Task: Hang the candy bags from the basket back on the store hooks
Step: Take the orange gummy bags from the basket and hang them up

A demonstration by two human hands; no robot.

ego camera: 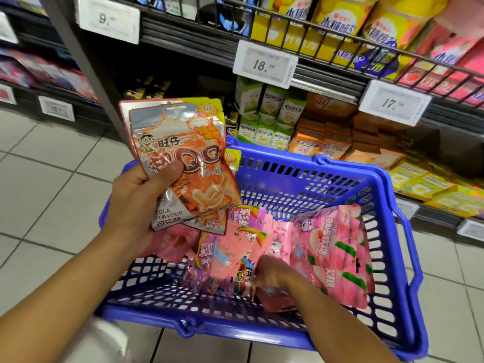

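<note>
My left hand (141, 195) grips a stack of cola-flavour candy bags (180, 153), held upright above the left side of the blue plastic basket (392, 231). A yellow-topped bag shows behind the front ones. My right hand (272, 273) reaches down into the basket among pink and rainbow candy bags (235, 247); its fingers are blurred and partly hidden by the bags. A large pink peach candy bag (337, 255) leans against the basket's right wall. No store hooks are in view.
Behind the basket stand dark store shelves with gum boxes (267, 119), orange and yellow packets (330, 145) and price tags (264, 64). Yellow and pink snack packs fill the upper wire shelf (366, 30). Grey floor tiles (52, 166) lie to the left.
</note>
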